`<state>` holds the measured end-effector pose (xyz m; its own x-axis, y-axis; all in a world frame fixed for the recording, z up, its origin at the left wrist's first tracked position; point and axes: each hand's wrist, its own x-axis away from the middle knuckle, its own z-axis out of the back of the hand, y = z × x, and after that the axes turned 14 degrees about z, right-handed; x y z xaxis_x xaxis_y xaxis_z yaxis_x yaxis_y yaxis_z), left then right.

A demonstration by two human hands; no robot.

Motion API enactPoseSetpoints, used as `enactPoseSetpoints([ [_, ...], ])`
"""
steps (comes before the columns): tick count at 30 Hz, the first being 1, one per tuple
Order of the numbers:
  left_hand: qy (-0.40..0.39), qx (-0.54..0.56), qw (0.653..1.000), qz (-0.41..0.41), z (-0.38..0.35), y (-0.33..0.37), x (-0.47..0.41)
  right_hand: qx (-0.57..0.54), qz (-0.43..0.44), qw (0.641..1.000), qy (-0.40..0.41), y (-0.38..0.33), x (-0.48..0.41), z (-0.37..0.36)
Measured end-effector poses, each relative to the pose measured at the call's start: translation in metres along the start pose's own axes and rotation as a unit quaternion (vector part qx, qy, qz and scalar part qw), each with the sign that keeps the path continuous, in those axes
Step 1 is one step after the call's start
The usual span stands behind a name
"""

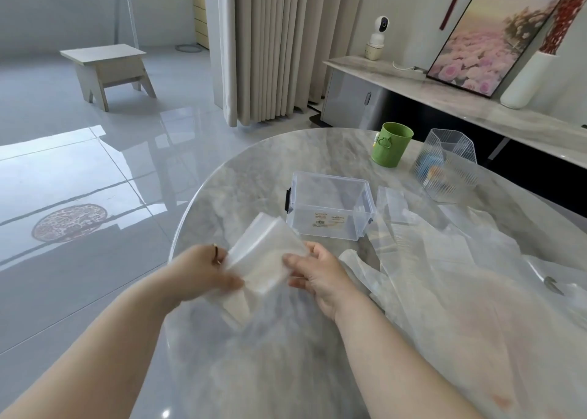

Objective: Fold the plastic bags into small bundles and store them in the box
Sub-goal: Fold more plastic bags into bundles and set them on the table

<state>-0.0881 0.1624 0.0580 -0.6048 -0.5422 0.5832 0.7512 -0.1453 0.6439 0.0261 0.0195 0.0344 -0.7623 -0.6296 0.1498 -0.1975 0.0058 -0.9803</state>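
Between left hand (pixel 203 271) and right hand (pixel 317 272) — folded bag (pixel 263 259), pinched.

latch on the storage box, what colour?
Black. The latch sits on the left end of the clear box; the head view shows it.

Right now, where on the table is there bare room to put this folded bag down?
Bare marble lies left of the box, out to the table edge, and behind it, left of the cup. The near patch below the folded bag looks free too. Right of the box is crowded: loose bags cover it up to the holder.
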Motion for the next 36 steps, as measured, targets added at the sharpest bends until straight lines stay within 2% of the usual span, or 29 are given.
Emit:
enactPoseSetpoints([
  [2, 0.025, 0.113, 0.993, -0.012, 0.011, 0.005, -0.008, 0.002, 0.012, 0.999, 0.051, 0.001, -0.005, 0.0],
  [4, 0.042, 0.164, 0.986, -0.003, 0.016, 0.007, -0.02, 0.022, 0.004, 0.994, 0.106, 0.004, -0.012, 0.001],
  [9, -0.016, 0.106, 0.993, 0.058, 0.001, 0.011, -0.045, 0.022, -0.031, 0.986, 0.165, 0.013, -0.022, -0.003],
  [12, -0.004, 0.089, 0.993, 0.074, -0.007, 0.014, -0.054, 0.048, -0.033, 0.986, 0.159, 0.013, -0.027, -0.006],
  [17, 0.059, 0.001, 0.997, 0.041, -0.015, 0.021, -0.054, 0.068, -0.063, 0.989, 0.113, 0.011, -0.029, -0.014],
  [22, 0.057, -0.064, 0.995, 0.055, -0.024, 0.021, -0.054, 0.068, -0.091, 0.987, 0.11, 0.015, -0.031, -0.027],
  [27, 0.015, -0.09, 0.993, 0.081, -0.024, 0.015, -0.048, 0.029, -0.115, 0.992, 0.042, 0.006, -0.026, -0.032],
  [29, -0.007, -0.073, 0.995, 0.074, -0.021, 0.014, -0.044, 0.014, -0.105, 0.994, 0.034, 0.004, -0.025, -0.035],
  [33, -0.057, 0.059, 0.996, 0.03, -0.016, 0.014, -0.033, 0.0, -0.058, 0.998, 0.026, 0.001, -0.02, -0.042],
  [36, -0.08, 0.092, 0.992, -0.007, -0.016, 0.017, -0.027, -0.004, -0.02, 0.999, 0.034, 0.002, -0.017, -0.047],
])
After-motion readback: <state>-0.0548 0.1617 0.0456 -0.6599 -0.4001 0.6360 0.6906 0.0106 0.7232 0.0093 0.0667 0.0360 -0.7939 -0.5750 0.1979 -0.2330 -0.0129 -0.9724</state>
